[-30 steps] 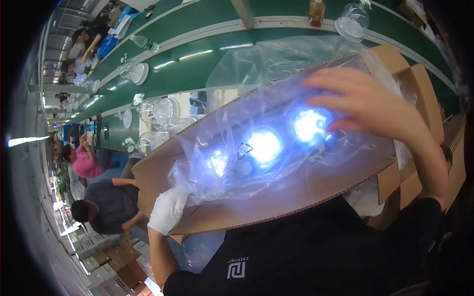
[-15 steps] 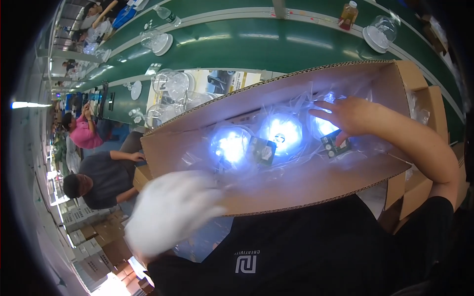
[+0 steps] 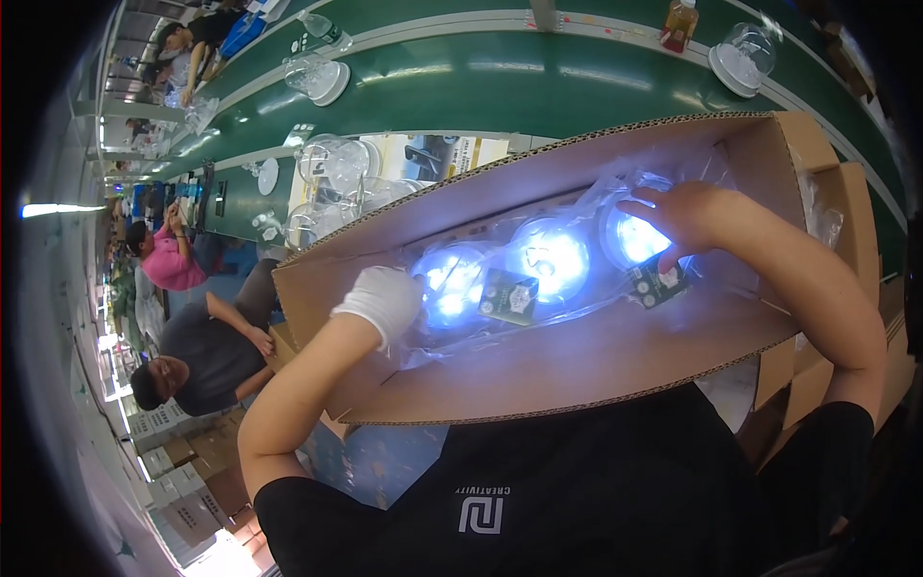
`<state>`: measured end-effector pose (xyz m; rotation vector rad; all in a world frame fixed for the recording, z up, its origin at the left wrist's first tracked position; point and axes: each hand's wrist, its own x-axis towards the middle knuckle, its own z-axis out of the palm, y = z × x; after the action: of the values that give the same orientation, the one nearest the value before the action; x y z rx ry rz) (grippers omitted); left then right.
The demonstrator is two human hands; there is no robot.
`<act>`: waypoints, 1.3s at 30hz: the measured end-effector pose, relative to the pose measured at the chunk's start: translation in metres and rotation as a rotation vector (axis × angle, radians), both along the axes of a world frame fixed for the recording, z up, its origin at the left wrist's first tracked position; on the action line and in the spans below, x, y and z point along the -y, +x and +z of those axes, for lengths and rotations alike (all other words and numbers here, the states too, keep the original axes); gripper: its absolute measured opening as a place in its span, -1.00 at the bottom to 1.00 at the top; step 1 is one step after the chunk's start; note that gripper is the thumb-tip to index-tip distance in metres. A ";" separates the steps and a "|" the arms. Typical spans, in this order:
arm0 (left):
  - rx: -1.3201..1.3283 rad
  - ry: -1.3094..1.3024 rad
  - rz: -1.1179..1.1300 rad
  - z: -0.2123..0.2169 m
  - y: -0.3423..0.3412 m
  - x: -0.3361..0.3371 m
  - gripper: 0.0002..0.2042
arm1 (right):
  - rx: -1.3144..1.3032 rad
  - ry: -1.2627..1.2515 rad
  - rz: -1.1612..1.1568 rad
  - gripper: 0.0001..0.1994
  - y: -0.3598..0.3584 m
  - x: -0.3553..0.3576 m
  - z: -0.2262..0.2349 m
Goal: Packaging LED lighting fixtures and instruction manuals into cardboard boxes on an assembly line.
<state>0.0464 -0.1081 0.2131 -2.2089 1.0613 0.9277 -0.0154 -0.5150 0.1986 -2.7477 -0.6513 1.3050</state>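
Inside the carton (image 3: pixel 538 370), hands (image 3: pixel 381 302) (image 3: pixel 690 217) at glowing lamps (image 3: pixel 550 258): right spread, left curled.

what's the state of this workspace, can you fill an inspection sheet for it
surface: green work surface beyond the box
job's things: open cardboard box holding three lit globes, clear plastic film and two green cards
clutter: unlit clear domes, a bottle of amber liquid, a clear bottle
hands: left hand, white-gloved, beside the leftmost globe; right hand, bare, over the rightmost globe; grip unclear for both
cables: nothing seen
surroundings: person in pink top, person in dark top, stacked boxes at lower left
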 end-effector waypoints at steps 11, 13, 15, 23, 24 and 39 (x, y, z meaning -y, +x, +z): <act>0.142 0.006 0.284 0.030 0.033 -0.022 -0.60 | -0.031 0.032 0.023 -0.02 0.009 -0.004 0.003; 0.270 0.143 0.242 0.013 0.022 -0.016 -0.70 | -0.048 0.016 0.035 -0.03 0.007 -0.002 0.000; 0.367 0.103 0.174 0.009 0.010 -0.022 -0.77 | -0.034 0.069 0.019 -0.04 0.007 0.001 -0.001; 0.359 -0.137 -0.347 0.015 -0.009 -0.015 -0.44 | -0.007 0.143 -0.018 -0.08 0.012 0.002 0.010; 0.302 -0.014 -0.219 0.003 -0.015 -0.021 -0.39 | -0.026 0.126 -0.027 -0.08 0.013 0.000 0.012; 0.451 0.120 -0.017 0.000 -0.007 -0.008 -0.34 | 0.068 -0.067 -0.045 -0.09 0.006 -0.003 0.020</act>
<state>0.0397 -0.1003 0.2129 -2.1616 0.7876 0.4369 -0.0096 -0.5122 0.2190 -2.8532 -0.5555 1.2525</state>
